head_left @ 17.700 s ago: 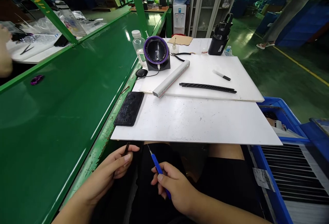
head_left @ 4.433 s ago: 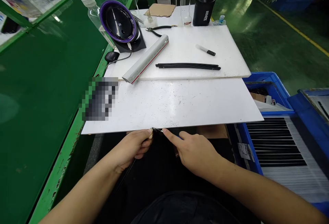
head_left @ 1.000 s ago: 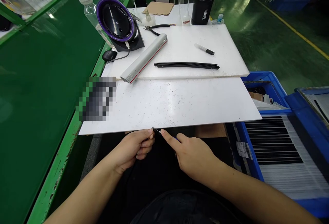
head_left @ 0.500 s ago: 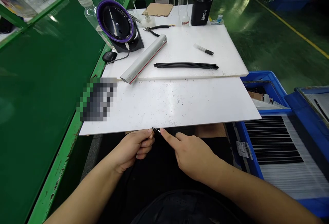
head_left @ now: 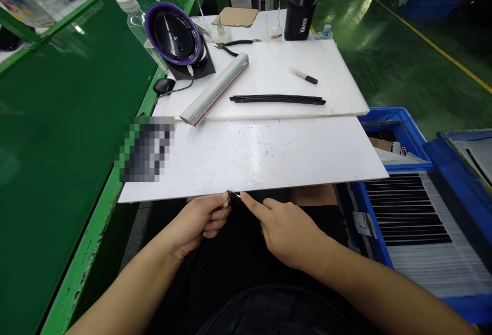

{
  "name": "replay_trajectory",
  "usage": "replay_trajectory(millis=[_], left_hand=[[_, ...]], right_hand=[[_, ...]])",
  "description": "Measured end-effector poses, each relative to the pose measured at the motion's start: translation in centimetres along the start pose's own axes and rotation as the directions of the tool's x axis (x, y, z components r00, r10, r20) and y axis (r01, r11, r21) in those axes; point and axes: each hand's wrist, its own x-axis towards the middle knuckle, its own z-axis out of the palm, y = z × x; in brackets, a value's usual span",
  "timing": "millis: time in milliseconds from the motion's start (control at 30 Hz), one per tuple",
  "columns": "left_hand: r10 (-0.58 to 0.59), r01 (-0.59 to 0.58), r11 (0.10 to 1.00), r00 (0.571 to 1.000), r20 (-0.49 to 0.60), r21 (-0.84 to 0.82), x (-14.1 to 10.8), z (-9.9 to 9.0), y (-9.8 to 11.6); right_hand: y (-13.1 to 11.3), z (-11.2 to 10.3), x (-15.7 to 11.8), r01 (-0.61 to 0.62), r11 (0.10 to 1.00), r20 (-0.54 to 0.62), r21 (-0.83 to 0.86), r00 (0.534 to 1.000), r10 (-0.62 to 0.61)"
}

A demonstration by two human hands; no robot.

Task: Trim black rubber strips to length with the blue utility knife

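Note:
Just below the table's front edge, my left hand (head_left: pixel 209 214) is closed, its thumb and forefinger pinching the end of a thin black strip (head_left: pixel 229 193). Most of that strip is hidden by the fingers. Facing it, my right hand (head_left: pixel 286 230) is curled round a small knife, with the forefinger stretched along it. Only the knife's shiny blade (head_left: pixel 238 196) shows, close to the strip; its handle is hidden in the palm. On the white foam board (head_left: pixel 338 76) lies a bundle of black strips (head_left: pixel 277 99).
A long grey-white box (head_left: pixel 215 89), cutting pliers (head_left: pixel 232 45), a capped black-handled tool (head_left: pixel 305 75), a purple-rimmed fan (head_left: pixel 175 35) and a black bottle (head_left: pixel 300 14) stand or lie farther back. Blue crates (head_left: pixel 371 217) with black strips are at the right. Dark specks dot the white tabletop (head_left: pixel 215 155).
The camera view has shifted very slightly. Both hands stay in nearly the same place, with the blade still by the strip.

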Motion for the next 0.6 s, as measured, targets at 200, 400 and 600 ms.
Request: replay_trajectory(millis=[200,400,600], left_hand=[[-0.006,0.006,1.0,1.0,0.002,0.014,0.0,-0.1,0.1],[-0.016,0.017,0.999,1.0,-0.004,0.052,-0.1,-0.1,0.5],[-0.008,0.008,0.998,1.0,0.0,0.062,-0.2,0.0,0.5]], right_hand=[[-0.4,-0.1,0.2,-0.008,0.988,0.033,-0.153,0.999,0.013],[0.6,-0.2,0.3,0.009,1.0,-0.002,0.028,1.0,-0.009],[0.9,-0.5,0.4,0.049,0.996,-0.03,0.078,0.998,-0.046]])
